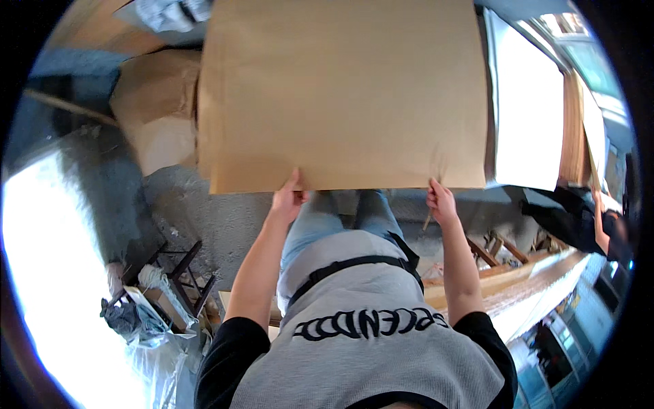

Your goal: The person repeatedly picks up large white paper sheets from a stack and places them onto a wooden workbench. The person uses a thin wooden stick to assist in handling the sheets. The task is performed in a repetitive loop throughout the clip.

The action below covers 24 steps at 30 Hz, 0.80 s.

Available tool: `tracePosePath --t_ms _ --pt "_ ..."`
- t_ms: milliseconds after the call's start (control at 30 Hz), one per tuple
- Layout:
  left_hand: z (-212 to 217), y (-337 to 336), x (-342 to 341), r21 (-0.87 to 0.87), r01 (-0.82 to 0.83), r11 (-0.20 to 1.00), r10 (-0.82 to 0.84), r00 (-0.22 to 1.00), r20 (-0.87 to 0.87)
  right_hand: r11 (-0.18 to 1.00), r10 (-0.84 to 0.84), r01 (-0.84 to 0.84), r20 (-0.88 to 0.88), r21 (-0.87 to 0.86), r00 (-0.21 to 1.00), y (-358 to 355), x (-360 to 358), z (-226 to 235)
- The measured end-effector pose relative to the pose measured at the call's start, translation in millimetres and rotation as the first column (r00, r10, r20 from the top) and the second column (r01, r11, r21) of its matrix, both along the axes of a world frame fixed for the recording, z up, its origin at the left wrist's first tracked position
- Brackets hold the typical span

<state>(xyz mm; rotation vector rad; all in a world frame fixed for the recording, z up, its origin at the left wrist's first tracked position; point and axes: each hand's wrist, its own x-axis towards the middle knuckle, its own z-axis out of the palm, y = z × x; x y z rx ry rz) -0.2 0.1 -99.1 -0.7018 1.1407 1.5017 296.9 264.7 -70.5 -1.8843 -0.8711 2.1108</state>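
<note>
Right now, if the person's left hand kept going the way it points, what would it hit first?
The left hand already grips the big brown cardboard sheet; pushed onward, it would probably just meet more of that sheet, though depth is unclear.

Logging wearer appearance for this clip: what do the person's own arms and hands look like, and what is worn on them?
Both forearms are bare from above the elbow down. The left hand and right hand wear no gloves, and no rings, watch or bracelets can be seen. Short black sleeves cover the upper arms, under a grey ribbed vest crossed by a black strap.
</note>
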Motion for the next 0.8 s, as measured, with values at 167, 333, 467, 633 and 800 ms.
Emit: tracePosePath --t_ms 167,333,467,633,800 --pt "0 2 37 -0.007 -0.143 0.99 0.143 0.989 0.043 0.995 0.078 -0.079 -0.012 -0.056 0.997 5 24 -9" --pt "-16 6 68 0.008 -0.232 0.973 0.23 0.968 0.101 0.827 0.552 -0.562 0.151 0.029 0.82 16 28 16" --pt "-29 20 85 0.044 -0.219 0.975 0.213 0.97 0.115 0.278 0.722 -0.897 0.541 0.345 0.432 31 -7 35" --pt "-23 40 91 0.015 -0.15 0.989 0.148 0.985 0.092 -0.298 0.585 -0.856 0.789 0.423 0.187 29 -110 53" --pt "-25 44 89 -0.05 -0.17 0.984 0.175 0.978 0.115 -0.538 0.513 -0.799 0.857 0.268 -0.058 16 -115 43"
